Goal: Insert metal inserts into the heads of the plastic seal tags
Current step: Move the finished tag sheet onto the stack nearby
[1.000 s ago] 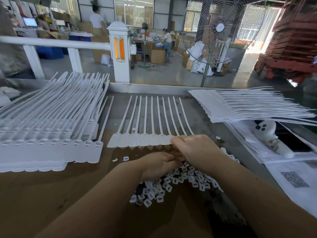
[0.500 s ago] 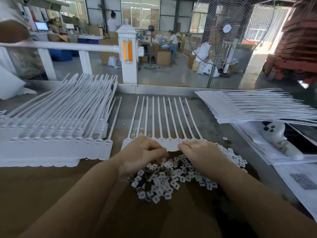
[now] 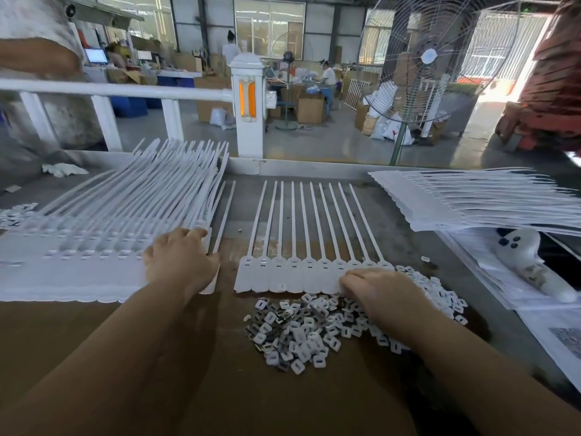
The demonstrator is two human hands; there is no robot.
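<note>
A strip of joined white plastic seal tags (image 3: 283,275) lies flat mid-table, heads toward me and tails pointing away. Just in front of it is a heap of small white and metal inserts (image 3: 301,328). My right hand (image 3: 377,287) sits at the strip's right end, above the heap. Its fingers curl down over the lower edge of the last heads, and the thumb is hidden. My left hand (image 3: 180,259) rests on the right end of a tall stack of tag strips (image 3: 78,262), fingers reaching forward over the heads.
Another stack of tag strips (image 3: 471,202) lies at the right. In front of it are a white handheld device with black dots (image 3: 518,247) and printed sheets (image 3: 566,335). A white railing post (image 3: 248,105) and a standing fan (image 3: 424,58) are beyond the table. A person's arm (image 3: 31,58) is at upper left.
Both hands were together at the strip's heads. My left hand has let go and moved left onto the big stack, while my right hand has slid to the strip's right end.
</note>
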